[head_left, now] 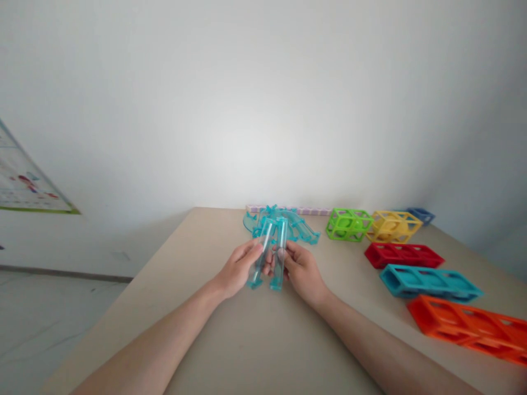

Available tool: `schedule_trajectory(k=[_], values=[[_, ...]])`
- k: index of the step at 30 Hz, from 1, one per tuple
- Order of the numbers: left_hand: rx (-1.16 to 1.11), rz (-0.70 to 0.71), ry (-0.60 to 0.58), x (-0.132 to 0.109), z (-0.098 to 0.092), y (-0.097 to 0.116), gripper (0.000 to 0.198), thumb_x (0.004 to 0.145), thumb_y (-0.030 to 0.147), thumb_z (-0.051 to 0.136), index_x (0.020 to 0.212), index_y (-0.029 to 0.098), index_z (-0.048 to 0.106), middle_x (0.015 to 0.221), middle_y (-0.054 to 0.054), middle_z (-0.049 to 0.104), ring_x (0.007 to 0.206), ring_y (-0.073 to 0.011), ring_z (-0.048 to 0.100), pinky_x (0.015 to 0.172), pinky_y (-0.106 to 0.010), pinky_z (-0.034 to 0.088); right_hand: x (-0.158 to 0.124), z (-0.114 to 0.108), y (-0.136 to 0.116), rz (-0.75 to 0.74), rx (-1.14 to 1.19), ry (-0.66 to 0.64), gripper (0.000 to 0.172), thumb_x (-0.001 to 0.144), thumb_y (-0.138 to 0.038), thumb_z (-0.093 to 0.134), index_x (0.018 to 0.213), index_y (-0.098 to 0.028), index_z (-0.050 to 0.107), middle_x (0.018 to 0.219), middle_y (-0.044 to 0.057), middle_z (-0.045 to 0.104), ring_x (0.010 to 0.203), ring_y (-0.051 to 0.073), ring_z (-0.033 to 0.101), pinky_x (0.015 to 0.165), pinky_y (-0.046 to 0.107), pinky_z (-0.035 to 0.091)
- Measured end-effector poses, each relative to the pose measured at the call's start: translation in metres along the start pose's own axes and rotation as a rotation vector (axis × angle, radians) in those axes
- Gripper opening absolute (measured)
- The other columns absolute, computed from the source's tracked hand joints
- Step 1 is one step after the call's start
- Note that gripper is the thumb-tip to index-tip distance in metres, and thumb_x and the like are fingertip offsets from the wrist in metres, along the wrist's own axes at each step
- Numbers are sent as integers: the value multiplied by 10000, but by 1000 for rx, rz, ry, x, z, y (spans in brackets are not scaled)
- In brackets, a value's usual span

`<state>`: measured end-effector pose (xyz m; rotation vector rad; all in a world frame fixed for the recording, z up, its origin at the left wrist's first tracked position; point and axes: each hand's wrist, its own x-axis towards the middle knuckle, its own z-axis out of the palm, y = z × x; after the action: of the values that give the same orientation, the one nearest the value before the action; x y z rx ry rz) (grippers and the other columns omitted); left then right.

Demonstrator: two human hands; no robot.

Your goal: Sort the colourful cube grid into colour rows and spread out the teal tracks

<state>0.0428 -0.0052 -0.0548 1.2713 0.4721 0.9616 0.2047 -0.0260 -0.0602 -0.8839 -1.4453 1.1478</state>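
So going left to right: there's a poster (24, 184) low on the plain white wall, then the left hand (239, 269) with its fingers wrapped round one clear teal plastic tube (260, 258), and right beside it the right hand (302, 271) gripping a second matching tube (280, 255), both held just above the middle of the smooth beige bench (173, 285). Behind them sits a pile of see-through teal curved track pieces (288, 225), and off to the right a row of hollow lattice blocks: green (349, 224), yellow (393, 226), red (402, 255), a long teal one (428, 282) and orange (469, 326).
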Motion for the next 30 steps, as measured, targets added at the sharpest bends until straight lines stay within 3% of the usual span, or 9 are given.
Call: schedule_trajectory(k=[4, 9, 14, 17, 20, 23, 26, 30], values=[[-89, 1, 22, 0, 3, 0, 346, 891, 464, 501, 875, 144, 632, 717, -30, 569, 631, -122, 526, 641, -261, 464, -1, 2, -7, 29, 67, -31, 331, 871, -518, 515, 805, -195, 528, 662, 13, 625, 508, 122, 519, 412, 213, 334], [-43, 42, 37, 0, 3, 0, 336, 885, 443, 532, 782, 133, 610, 682, -26, 554, 653, -121, 526, 672, -251, 452, -1, -1, 5, 14, -31, 37, 314, 873, -493, 523, 776, -195, 518, 652, -3, 607, 449, 98, 444, 417, 223, 346], [-23, 4, 123, 0, -1, -4, 296, 825, 386, 645, 1013, 161, 609, 820, -37, 613, 714, -130, 570, 679, -256, 475, -2, -4, 13, -20, -195, 42, 287, 892, -460, 511, 790, -193, 532, 683, -3, 591, 489, 102, 442, 468, 232, 370], [26, 61, 98, 1, -3, -5, 335, 797, 340, 687, 1064, 153, 611, 954, -78, 643, 835, -163, 601, 779, -286, 475, -4, -5, 6, -40, -255, 79, 312, 919, -476, 454, 828, -192, 544, 687, -5, 554, 537, 116, 466, 513, 246, 401], [77, 122, 63, 2, -4, -3, 312, 762, 292, 726, 1017, 149, 620, 991, -84, 654, 936, -191, 602, 868, -310, 444, -8, -7, -4, -140, -294, 58, 354, 945, -489, 380, 963, -189, 567, 781, 22, 572, 652, 144, 517, 612, 277, 441], [62, 126, 70, 1, -5, -1, 350, 712, 245, 768, 1006, 172, 594, 977, -57, 661, 923, -181, 610, 855, -302, 441, -11, -8, -10, -312, -389, 15, 365, 916, -499, 439, 1088, -194, 544, 887, 49, 590, 752, 169, 537, 672, 297, 449], [84, 105, 73, -1, -5, 2, 380, 696, 233, 774, 1010, 190, 564, 945, -36, 661, 876, -173, 620, 803, -286, 449, -12, -7, -10, -378, -563, 17, 287, 850, -435, 582, 1008, -196, 551, 867, 44, 582, 742, 172, 529, 678, 305, 442], [198, 93, -9, -4, -10, 6, 312, 731, 264, 734, 982, 167, 576, 915, -49, 651, 878, -187, 612, 793, -291, 445, -11, -7, -10, -325, -660, 4, 188, 830, -364, 623, 878, -195, 554, 804, 36, 596, 725, 177, 546, 685, 314, 440]])
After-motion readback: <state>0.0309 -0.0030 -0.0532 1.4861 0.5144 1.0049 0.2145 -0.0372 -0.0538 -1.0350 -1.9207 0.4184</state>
